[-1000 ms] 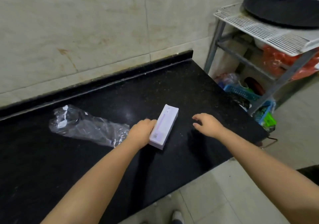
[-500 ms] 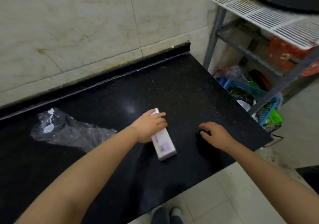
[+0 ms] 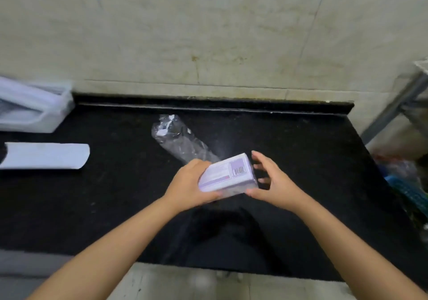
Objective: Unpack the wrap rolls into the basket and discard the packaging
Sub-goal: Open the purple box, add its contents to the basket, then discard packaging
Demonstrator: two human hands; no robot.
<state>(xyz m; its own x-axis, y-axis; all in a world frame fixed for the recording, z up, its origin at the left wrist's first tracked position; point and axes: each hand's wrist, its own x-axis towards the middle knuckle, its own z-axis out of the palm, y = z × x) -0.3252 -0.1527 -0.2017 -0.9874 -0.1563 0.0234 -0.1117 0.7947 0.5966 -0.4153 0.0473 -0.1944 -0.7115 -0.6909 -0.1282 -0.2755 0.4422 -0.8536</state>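
A white and purple wrap box (image 3: 228,175) is lifted above the black countertop (image 3: 301,161). My left hand (image 3: 192,185) grips its left end. My right hand (image 3: 269,180) is at its right end, thumb under the corner and fingers spread beside it. A crumpled clear plastic wrapper (image 3: 180,143) lies on the counter just behind the box. A white basket (image 3: 34,107) stands at the far left against the wall. A white wrap roll (image 3: 46,156) lies on the counter in front of the basket.
A tiled wall rises behind the counter. A metal rack leg (image 3: 393,107) stands past the counter's right end, with a blue basket (image 3: 410,188) and bags on the floor beside it. Pale floor tiles show below the counter's front edge.
My left hand has lifted the box off the counter and turned it. My right hand came in to its right end. The view swung left, bringing the basket and roll into sight.
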